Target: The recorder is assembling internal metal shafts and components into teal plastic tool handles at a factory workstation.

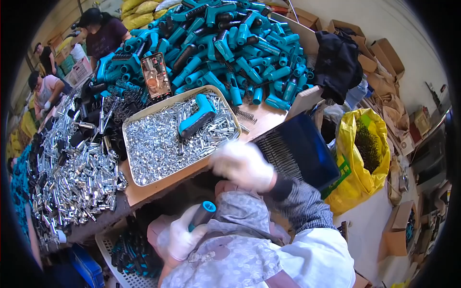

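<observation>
In a white glove, my left hand (182, 236) is closed round a teal and black tool handle (205, 213) above my lap. Its round open end points up. My right hand (244, 165), also gloved, hovers by the near right edge of a cream tray (180, 172). Motion smears its fingers, so I cannot make out what they hold, if anything. Small silvery metal parts (156, 144) fill the tray, and a teal pistol-shaped handle (198, 116) lies on top of them. A dark blue bin (307, 149) with rows of springs stands right of my right hand.
Teal handles (230, 53) are heaped behind the tray, next to a phone (156, 76). Metal pins (86, 177) are piled at left. A yellow sack (357, 163) stands at right, and a white basket (127, 276) below the table. Several people (103, 36) are at far left.
</observation>
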A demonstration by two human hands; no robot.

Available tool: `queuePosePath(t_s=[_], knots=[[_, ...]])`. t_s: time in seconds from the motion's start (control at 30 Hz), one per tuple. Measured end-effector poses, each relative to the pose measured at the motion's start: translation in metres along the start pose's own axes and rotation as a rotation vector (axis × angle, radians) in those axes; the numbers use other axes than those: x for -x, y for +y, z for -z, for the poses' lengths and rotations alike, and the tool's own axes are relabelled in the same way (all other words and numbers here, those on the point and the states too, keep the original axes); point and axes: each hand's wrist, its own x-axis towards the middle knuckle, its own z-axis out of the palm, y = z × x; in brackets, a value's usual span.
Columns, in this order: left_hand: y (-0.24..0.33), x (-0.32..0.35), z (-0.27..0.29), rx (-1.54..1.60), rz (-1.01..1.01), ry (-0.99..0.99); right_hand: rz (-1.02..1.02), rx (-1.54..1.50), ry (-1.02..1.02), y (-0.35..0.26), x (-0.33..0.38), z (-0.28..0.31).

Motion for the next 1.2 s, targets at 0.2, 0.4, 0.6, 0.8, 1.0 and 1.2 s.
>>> queuePosePath(t_s=[0.2, 0.4, 0.6, 0.8, 1.0, 1.2], knots=[[0.004, 0.001, -0.005, -0.056, 0.008, -0.02, -0.393, 0.671, 0.201, 0.119, -0.024, 0.051], [0.001, 0.001, -0.008, -0.042, -0.03, 0.035, -0.425, 0.73, 0.235, 0.147, -0.017, 0.04], [-0.005, -0.004, -0.001, -0.009, 0.013, 0.071, -0.433, 0.14, 0.548, 0.1, -0.02, 0.041], [-0.017, -0.009, 0.007, 0.089, -0.071, 0.194, 0.048, -0.169, -0.192, -0.028, -0.023, -0.006], [-0.012, 0.0, 0.024, -0.132, -0.226, 0.047, 0.077, -0.065, -0.221, -0.062, -0.023, -0.036], [-0.037, 0.013, 0.022, -0.1, -0.155, 0.101, 0.039, -0.275, -0.461, -0.057, -0.038, -0.042]])
